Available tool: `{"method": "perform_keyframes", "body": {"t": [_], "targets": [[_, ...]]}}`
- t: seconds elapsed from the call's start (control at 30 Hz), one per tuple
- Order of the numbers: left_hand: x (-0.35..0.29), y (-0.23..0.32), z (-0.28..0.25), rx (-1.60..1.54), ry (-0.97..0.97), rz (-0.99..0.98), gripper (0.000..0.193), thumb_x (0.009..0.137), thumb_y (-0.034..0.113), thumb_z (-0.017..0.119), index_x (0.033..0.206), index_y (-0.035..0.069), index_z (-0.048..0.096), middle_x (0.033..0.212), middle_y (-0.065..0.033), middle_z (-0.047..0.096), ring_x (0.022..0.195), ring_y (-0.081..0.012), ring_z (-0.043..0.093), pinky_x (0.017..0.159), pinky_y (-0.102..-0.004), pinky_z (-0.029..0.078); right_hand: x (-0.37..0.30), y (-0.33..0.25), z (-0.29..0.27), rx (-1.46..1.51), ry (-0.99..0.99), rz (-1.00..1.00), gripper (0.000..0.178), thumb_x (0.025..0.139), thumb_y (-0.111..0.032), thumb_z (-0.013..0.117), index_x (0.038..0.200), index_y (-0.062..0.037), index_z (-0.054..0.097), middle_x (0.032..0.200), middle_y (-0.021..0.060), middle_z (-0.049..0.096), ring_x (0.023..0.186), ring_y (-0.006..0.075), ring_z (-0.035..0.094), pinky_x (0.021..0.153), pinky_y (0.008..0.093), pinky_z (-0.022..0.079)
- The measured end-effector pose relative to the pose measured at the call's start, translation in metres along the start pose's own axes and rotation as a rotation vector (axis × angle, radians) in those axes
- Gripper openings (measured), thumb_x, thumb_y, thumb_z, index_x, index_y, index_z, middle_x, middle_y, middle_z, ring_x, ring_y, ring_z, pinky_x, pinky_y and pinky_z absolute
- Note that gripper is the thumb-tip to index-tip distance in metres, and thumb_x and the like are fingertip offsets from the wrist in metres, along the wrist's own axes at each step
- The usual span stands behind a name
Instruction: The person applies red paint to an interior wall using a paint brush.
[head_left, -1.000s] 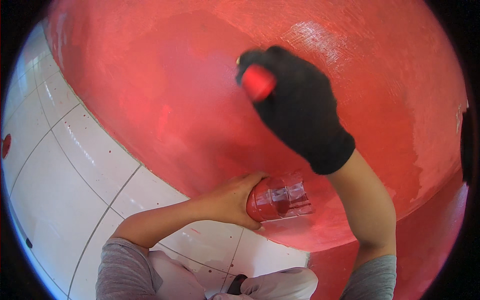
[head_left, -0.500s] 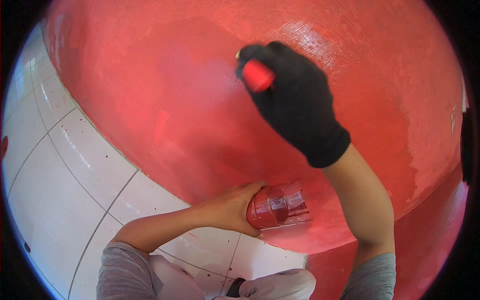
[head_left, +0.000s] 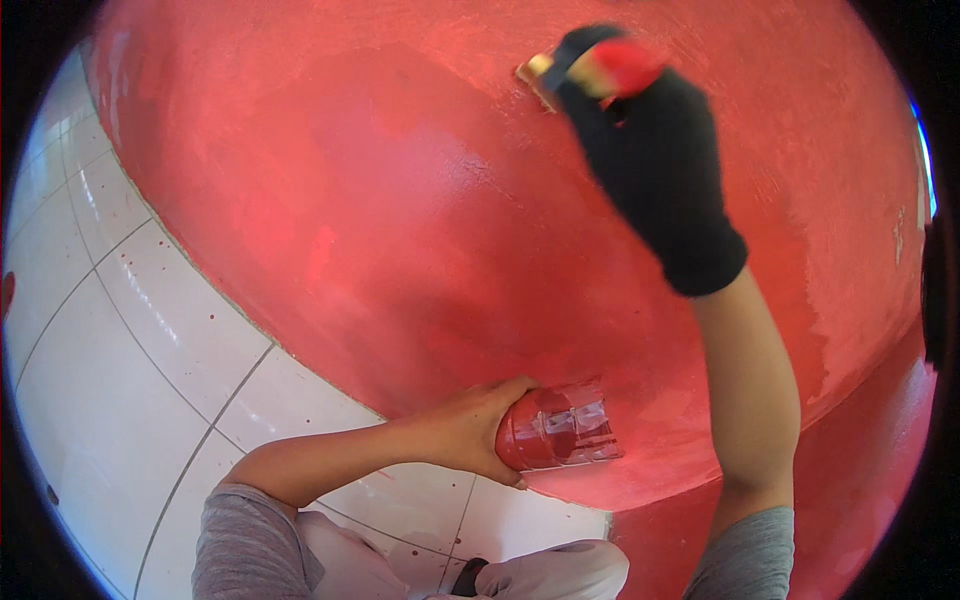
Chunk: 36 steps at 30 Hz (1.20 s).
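Note:
My right hand [head_left: 655,165], in a black glove, is closed around a paintbrush [head_left: 630,66] with a red and yellowish handle. Its bristle end pokes out to the left of my fingers, against or just above a broad red-painted surface [head_left: 400,190]; motion blurs the hand. My bare left hand [head_left: 468,430] grips a clear plastic cup [head_left: 558,427], which looks like a cut-off bottle, tilted with its open end to the right. Red paint coats its inside. Most of the cup's base is hidden by my palm.
White floor tiles [head_left: 130,390] with dark joints and scattered red drips border the painted surface on the left. A darker red area [head_left: 800,490] lies at the lower right. My legs in pale trousers [head_left: 555,572] are at the bottom edge.
My right hand has swept up and to the right with the paintbrush, and more of the brush now shows. My left hand and the cup have barely moved.

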<state>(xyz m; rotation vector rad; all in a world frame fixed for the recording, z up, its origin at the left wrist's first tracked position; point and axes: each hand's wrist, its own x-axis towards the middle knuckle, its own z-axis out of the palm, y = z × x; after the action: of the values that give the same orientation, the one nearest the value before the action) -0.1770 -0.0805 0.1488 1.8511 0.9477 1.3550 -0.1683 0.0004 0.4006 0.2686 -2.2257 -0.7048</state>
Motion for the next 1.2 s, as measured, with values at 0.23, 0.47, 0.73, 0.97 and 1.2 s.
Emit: {"method": "perform_keyframes", "body": {"t": [0.23,0.47,0.73,0.97,1.2], "targets": [[0.0,0.001,0.0,-0.028,-0.05,-0.032,0.094,0.055,0.034,0.087,0.129,0.003,0.038,0.118,-0.0165,0.056,0.108,-0.0311,0.057,0.088,-0.0394,0.047,0.024,0.035,-0.041,-0.138,0.165,0.238,0.016,0.086,-0.017,0.059,0.086,-0.0013,0.06,0.074,0.0117,0.064,0.074,0.0239,0.065,0.066,0.0318,0.048],[0.001,0.001,-0.001,0.01,-0.06,-0.044,0.097,0.055,0.036,0.087,0.13,0.001,0.037,0.118,-0.0188,0.055,0.107,-0.0328,0.057,0.089,-0.0398,0.047,0.022,0.04,-0.06,-0.274,0.09,0.192,0.02,0.089,-0.022,0.06,0.1,-0.0052,0.063,0.086,0.0104,0.068,0.089,0.0233,0.067,0.076,0.029,0.049],[0.003,-0.003,0.002,0.036,-0.077,-0.029,0.098,0.055,0.038,0.087,0.13,0.001,0.035,0.116,-0.0197,0.057,0.107,-0.0338,0.057,0.089,-0.0409,0.047,-0.019,0.015,-0.037,0.079,-0.129,0.07,0.016,0.085,-0.02,0.062,0.097,-0.0087,0.063,0.085,0.0139,0.065,0.082,0.0326,0.064,0.069,0.0343,0.051],[0.002,-0.003,0.002,0.014,-0.095,-0.055,0.098,0.055,0.039,0.087,0.13,0.001,0.036,0.116,-0.019,0.057,0.107,-0.0332,0.057,0.088,-0.0402,0.048,-0.006,0.063,-0.085,-0.294,0.205,0.327,0.016,0.09,-0.014,0.061,0.102,-0.0032,0.062,0.088,0.0024,0.064,0.082,0.0093,0.06,0.072,0.0239,0.047],[0.003,-0.001,0.008,0.043,-0.107,-0.067,0.097,0.056,0.038,0.086,0.13,0.0,0.037,0.116,-0.0185,0.057,0.106,-0.0322,0.058,0.089,-0.0395,0.047,-0.04,0.022,-0.029,0.011,-0.066,0.134,0.007,0.085,-0.011,0.064,0.09,-0.0068,0.062,0.083,0.0088,0.064,0.078,0.0206,0.064,0.069,0.0294,0.049]]}}
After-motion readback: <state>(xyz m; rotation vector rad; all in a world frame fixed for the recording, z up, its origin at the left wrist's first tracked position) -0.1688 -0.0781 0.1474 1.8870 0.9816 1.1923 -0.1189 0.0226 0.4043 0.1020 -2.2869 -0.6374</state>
